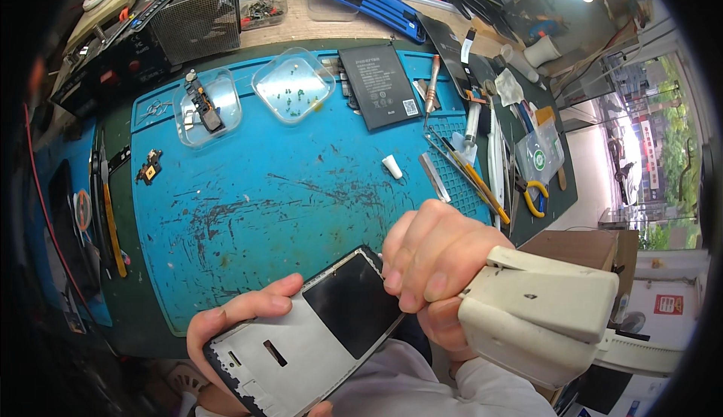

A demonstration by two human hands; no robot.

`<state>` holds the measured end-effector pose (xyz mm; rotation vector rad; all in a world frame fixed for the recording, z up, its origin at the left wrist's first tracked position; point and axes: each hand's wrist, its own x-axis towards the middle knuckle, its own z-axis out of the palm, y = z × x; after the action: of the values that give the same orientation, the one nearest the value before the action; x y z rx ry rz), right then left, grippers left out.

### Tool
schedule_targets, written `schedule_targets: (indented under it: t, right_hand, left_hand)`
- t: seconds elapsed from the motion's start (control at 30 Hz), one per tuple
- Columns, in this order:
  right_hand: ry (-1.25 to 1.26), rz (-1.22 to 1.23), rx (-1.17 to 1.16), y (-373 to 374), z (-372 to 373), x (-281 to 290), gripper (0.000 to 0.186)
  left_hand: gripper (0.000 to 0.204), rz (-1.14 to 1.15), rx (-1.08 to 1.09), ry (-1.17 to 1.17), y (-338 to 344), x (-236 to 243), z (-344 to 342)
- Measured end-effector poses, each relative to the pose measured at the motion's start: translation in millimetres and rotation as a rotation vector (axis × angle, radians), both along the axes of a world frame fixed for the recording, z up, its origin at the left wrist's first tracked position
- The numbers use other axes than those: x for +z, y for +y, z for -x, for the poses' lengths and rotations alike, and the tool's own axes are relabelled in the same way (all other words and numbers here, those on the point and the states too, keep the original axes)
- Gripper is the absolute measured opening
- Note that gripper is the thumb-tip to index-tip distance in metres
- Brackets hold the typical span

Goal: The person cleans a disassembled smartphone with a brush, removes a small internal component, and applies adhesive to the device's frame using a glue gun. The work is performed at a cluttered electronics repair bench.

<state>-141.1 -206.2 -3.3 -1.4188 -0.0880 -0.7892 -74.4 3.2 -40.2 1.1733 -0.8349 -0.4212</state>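
My left hand [245,315] holds a phone frame [305,342] tilted over the front edge of the mat, fingers along its far long edge. The frame is silvery grey with a black rectangle at one end, a small slot and dark ragged residue at the other end. My right hand [433,266] is closed round the front of a bulky cream plastic tool [535,315] with a ribbed tail. Its front end is hidden by my fingers, which come close to the frame's black end; whether they touch it I cannot tell.
A blue work mat [256,199] lies beyond my hands. On it are a white cap [392,166], a black phone battery [379,86], clear trays [294,86] and a small circuit part [149,167]. To the right lie tweezers, a screwdriver [431,89] and yellow-handled pliers [536,197].
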Motion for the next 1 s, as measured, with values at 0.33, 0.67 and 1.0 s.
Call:
schedule_targets:
  t: [0.33, 0.67, 1.0]
  right_hand:
    - [0.020, 0.030, -0.018, -0.3, -0.2, 4.6, 0.015]
    - [-0.054, -0.013, 0.034, -2.5, 1.1, -5.6, 0.014]
    - [-0.040, -0.014, 0.051, -4.4, 4.4, -4.1, 0.015]
  left_hand:
    - [0.130, -0.025, -0.026, -0.044, 1.0, 4.5, -4.2]
    - [0.132, -0.025, -0.027, -0.033, 1.6, 2.0, -2.8]
    - [0.134, -0.041, -0.027, -0.034, 1.1, 5.0, -2.0]
